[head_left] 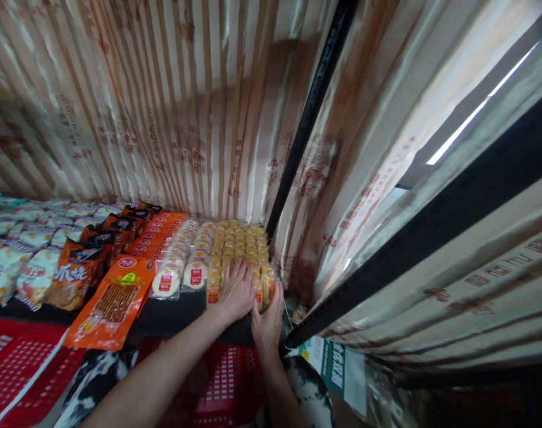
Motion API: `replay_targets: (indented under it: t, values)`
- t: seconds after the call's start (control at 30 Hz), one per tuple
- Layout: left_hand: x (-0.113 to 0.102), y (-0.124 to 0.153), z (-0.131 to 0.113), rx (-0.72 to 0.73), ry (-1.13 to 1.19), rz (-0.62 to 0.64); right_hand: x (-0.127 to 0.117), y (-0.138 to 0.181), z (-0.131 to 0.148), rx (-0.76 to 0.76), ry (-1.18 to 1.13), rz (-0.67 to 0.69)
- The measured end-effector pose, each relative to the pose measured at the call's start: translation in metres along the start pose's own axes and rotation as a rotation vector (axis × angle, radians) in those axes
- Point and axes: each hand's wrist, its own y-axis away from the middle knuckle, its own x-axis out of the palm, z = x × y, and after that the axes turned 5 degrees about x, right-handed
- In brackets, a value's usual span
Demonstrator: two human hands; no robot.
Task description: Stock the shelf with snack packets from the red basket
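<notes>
Several rows of small yellow snack packs [239, 236] stand at the right end of a dark shelf, in clear wrappers with red labels. On top of their front part lies my left hand [237, 292], its fingers stretched out and pointing away from me. My right hand [269, 320] is at the front right corner, with the thumb at the front and the fingers along the right side of a yellow snack pack [267, 285]. Just left of these are two rows of round white cakes [196, 277] in clear wrappers.
Orange snack-stick bags [119, 297] hang over the shelf edge [172, 315]; black-and-orange bags [69, 279] and white bags [36, 273] stand farther left. Red baskets [25, 368] are below. A black post [306, 119] rises behind, before printed plastic sheeting [163, 107]; a black bar [409, 238] slants at right.
</notes>
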Motion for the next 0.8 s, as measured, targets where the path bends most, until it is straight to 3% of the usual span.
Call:
replay_targets:
  t: [0.37, 0.8]
  values:
    - [0.0, -0.001, 0.0, 0.008, -0.006, -0.001, -0.003, -0.022, 0.006, 0.148, -0.14, 0.12]
    - [0.006, -0.001, 0.0, 0.034, -0.018, -0.088, -0.001, -0.022, 0.002, 0.068, -0.076, 0.169]
